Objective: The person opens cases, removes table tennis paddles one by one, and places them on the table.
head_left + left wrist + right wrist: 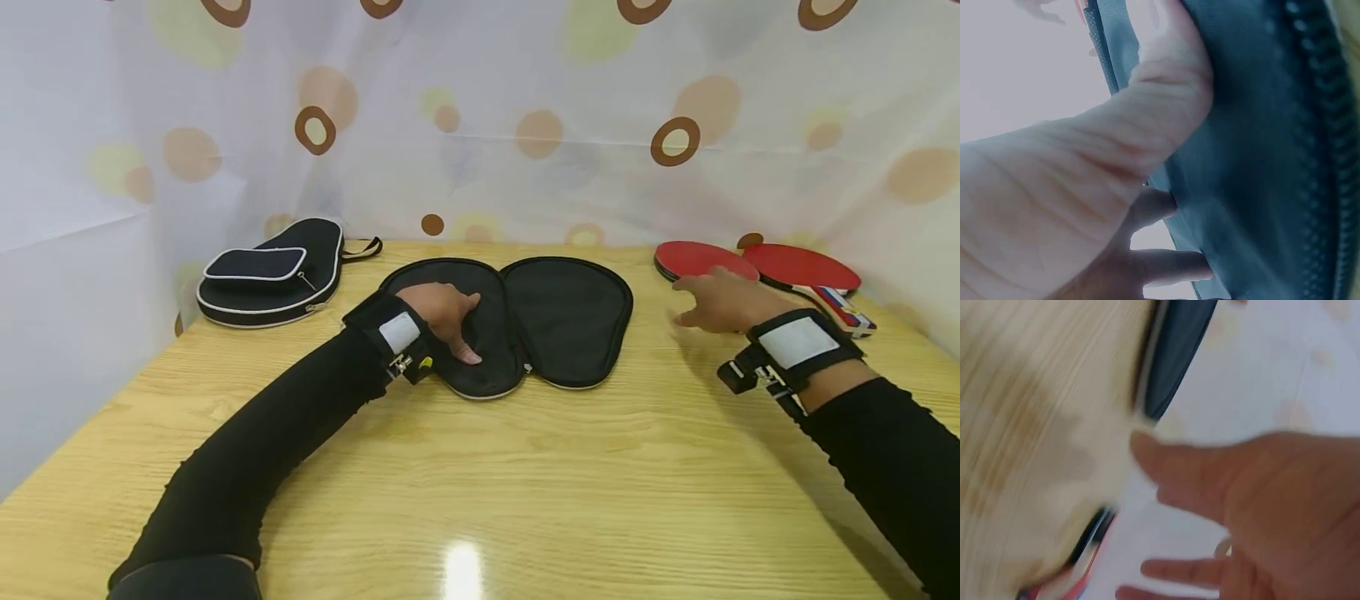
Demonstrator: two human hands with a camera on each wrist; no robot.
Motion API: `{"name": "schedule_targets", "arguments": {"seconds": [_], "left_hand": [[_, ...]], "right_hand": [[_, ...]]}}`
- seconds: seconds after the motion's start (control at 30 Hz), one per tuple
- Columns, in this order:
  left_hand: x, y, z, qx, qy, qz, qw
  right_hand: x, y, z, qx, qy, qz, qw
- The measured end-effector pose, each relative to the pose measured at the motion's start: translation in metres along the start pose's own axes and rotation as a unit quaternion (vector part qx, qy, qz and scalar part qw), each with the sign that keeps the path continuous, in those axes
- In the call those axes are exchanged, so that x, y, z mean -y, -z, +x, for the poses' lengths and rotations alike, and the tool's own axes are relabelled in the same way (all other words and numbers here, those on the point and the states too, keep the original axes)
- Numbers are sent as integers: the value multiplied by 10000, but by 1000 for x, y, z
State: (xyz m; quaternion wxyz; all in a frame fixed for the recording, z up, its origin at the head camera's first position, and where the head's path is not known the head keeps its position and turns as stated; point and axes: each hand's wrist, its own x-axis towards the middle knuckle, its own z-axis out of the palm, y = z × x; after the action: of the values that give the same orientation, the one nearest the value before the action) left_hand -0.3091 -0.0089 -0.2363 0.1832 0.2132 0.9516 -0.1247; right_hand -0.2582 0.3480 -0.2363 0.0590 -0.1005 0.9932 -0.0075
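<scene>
A black racket case (566,321) lies unzipped on the table, its two halves spread side by side. My left hand (444,317) presses on the left half, thumb and fingers spread over the lining (1260,156). In the left wrist view its thumb lies along the dark fabric beside the zip teeth (1329,125). My right hand (720,300) is over the table at the right with nothing in it, fingers extended toward the left. It overlaps two red table tennis paddles (701,257) in the head view. In the right wrist view a paddle edge (1094,534) shows below the fingers.
A second black case (277,279) with white piping, a front pocket and a wrist strap stands at the back left, zipped. The other paddle's striped handle (843,307) points toward the front right. A patterned curtain (540,133) hangs behind the table.
</scene>
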Motion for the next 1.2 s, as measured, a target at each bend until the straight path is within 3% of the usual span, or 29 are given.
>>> {"name": "schedule_targets", "arguments": {"seconds": [0.27, 0.5, 0.67, 0.9, 1.2], "left_hand": [[2, -1, 2, 54, 62, -120, 9999], [7, -7, -3, 88, 86, -257, 9996], [26, -21, -10, -375, 115, -641, 9972], [43, -35, -17, -896, 346, -1675, 9812], [37, -17, -24, -1883, 743, -2265, 9527]], "right_hand": [[66, 12, 24, 771, 954, 724, 9898], [75, 0, 39, 1374, 1171, 538, 9821], [77, -6, 45, 1268, 1226, 363, 9837], [83, -5, 46, 1172, 1180, 354, 9854], [80, -8, 39, 1125, 1102, 436, 9866]]}}
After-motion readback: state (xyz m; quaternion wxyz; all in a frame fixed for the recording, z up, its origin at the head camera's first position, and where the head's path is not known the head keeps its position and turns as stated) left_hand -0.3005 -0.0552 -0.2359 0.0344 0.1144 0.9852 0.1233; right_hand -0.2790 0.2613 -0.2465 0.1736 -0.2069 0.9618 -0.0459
